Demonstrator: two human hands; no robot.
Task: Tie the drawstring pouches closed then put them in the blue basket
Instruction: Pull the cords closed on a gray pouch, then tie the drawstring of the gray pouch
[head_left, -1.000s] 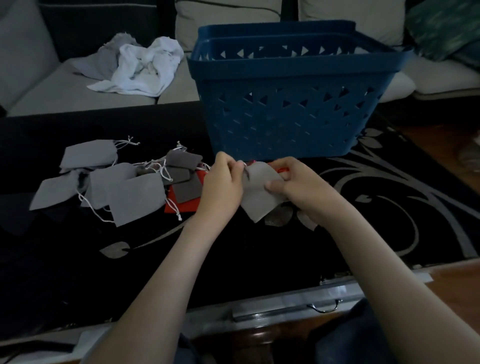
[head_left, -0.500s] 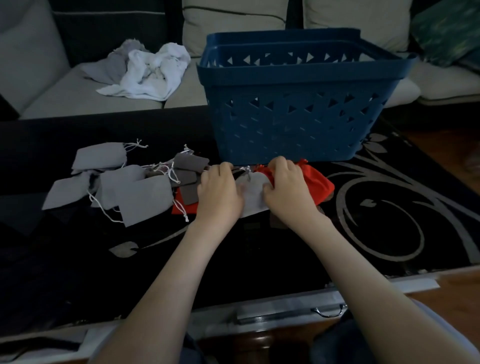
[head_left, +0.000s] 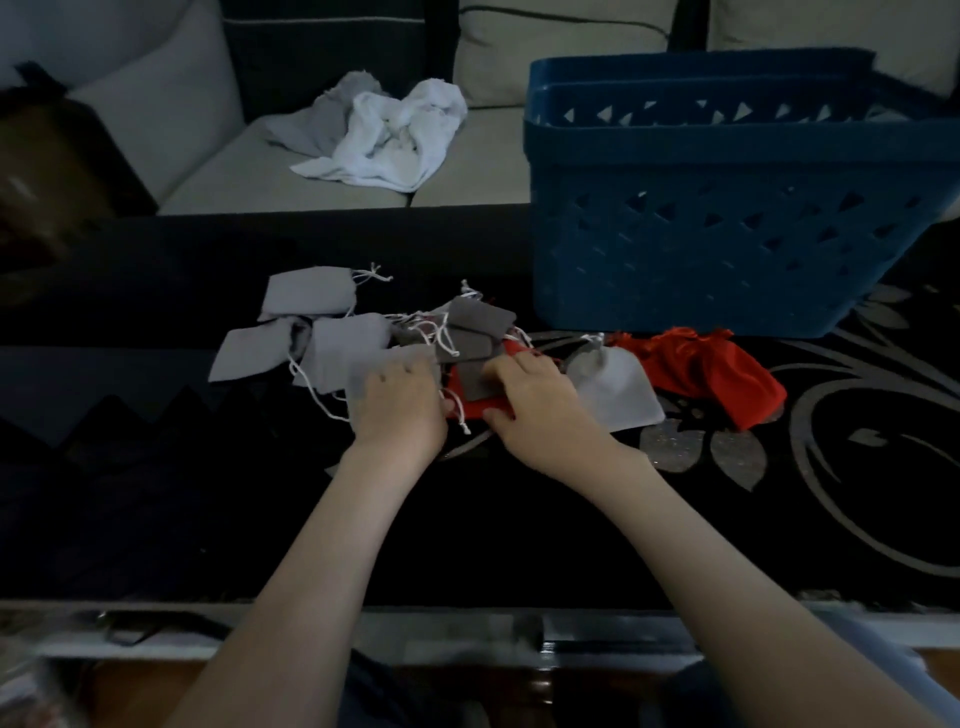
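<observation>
The blue basket (head_left: 727, 234) stands at the back right of the table. In front of it lie a light grey pouch (head_left: 618, 389) with its neck gathered and a red pouch (head_left: 717, 374). Left of them is a pile of several grey pouches (head_left: 311, 343) with loose white strings, dark grey ones (head_left: 478, 322) and a flat red one (head_left: 467, 405). My left hand (head_left: 400, 405) rests palm down on a grey pouch at the pile's near edge. My right hand (head_left: 535, 400) touches the dark grey and red pouches, thumb spread; neither hand lifts anything.
The table has a dark top with silver swirl patterns (head_left: 831, 467). Behind it is a sofa (head_left: 311, 176) with crumpled white and grey cloths (head_left: 384, 135). A dark brown object (head_left: 47, 171) sits at the far left.
Both hands let go of the light grey pouch, which now lies on the table by the red pouch. They have moved left onto the pile.
</observation>
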